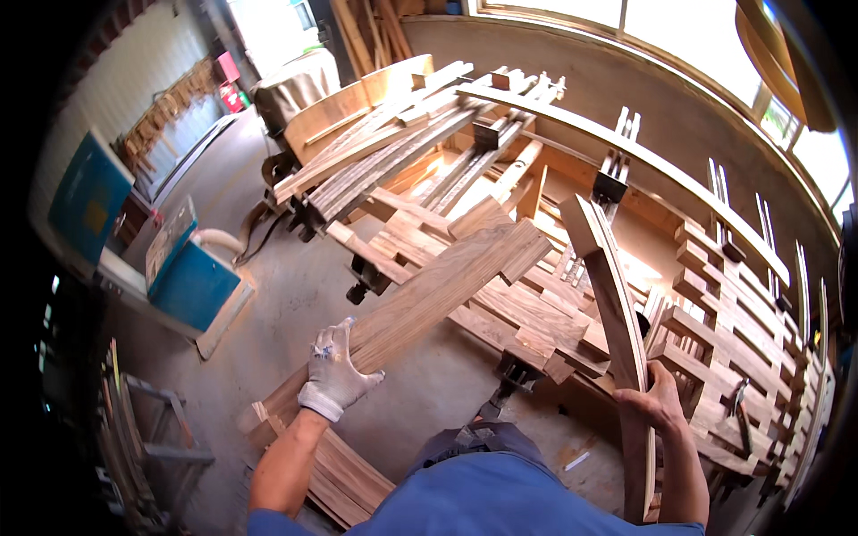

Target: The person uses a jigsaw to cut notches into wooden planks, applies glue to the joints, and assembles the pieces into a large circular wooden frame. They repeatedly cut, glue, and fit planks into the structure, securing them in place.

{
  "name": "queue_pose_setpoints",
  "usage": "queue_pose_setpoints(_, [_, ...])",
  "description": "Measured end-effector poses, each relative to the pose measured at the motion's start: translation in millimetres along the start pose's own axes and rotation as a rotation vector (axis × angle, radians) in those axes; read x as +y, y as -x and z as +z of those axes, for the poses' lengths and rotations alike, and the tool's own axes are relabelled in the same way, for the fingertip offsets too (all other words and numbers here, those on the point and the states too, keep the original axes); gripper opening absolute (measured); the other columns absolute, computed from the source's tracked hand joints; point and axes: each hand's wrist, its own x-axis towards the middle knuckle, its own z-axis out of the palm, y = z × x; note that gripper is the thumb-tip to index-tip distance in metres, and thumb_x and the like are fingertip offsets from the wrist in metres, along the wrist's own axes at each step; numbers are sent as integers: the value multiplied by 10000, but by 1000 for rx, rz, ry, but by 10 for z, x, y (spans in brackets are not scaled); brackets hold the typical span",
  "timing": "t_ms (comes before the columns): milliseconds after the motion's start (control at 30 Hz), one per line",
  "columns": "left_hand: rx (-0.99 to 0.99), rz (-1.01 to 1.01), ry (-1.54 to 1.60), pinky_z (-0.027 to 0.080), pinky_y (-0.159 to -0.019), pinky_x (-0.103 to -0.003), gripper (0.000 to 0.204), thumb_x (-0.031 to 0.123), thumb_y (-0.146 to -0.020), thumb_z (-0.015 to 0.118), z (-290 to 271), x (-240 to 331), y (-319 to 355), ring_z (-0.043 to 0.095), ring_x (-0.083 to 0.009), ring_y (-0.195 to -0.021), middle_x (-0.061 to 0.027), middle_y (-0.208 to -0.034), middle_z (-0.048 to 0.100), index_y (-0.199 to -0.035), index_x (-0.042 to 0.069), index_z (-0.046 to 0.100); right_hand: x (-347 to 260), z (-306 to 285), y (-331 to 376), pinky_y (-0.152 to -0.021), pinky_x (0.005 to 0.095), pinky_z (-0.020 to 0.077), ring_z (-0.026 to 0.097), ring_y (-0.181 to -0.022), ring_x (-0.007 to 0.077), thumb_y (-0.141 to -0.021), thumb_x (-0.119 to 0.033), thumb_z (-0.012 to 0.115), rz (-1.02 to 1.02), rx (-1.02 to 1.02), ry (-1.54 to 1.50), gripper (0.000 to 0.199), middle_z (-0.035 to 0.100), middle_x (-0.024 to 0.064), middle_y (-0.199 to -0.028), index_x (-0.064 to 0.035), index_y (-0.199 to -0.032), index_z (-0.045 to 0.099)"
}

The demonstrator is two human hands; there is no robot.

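My left hand (340, 373), in a white work glove, grips a wide wooden board (438, 288) near its lower end, with the thumb out to the right. The board slants away to the upper right, its far end cut with a step and lying over the slatted woodwork. My bare right hand (657, 402) is wrapped round a long wooden plank (618, 308), which stands steeply to the right of my body. Its thumb lies across the plank's face. Below my left forearm lies a stack of wooden boards (353, 473).
A clamping rack holds slatted wooden pieces (742, 335) with gaps between them, and pliers (742, 415) lie on these. Metal bar clamps (612, 183) stick up along a long beam (661, 147). At the left stand a blue machine (192, 281) and a metal stand (170, 429).
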Motion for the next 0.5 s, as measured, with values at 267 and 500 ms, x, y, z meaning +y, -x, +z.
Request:
queue_pose_setpoints(267, [-3,420,-46,408,-1138,-534,1074,337,-594,962,-62,221,-1970,526,-409,-1273,-213,-1330,561,-1496,58,450,-221,204,-206,-916,403,550,691,-1004,278,-588,-392,951,74,146,-142,809,719,193,-1075,61,-1178,635])
queue_pose_setpoints(500, [-101,766,0,423,-1127,-503,1000,297,-618,938,474,894,-3802,561,-407,-1237,-212,-1295,604,-1468,60,468,-401,576,-88,-911,377,554,672,-991,228,-601,-366,988,185,356,-289,818,706,153,-1068,45,-1200,613])
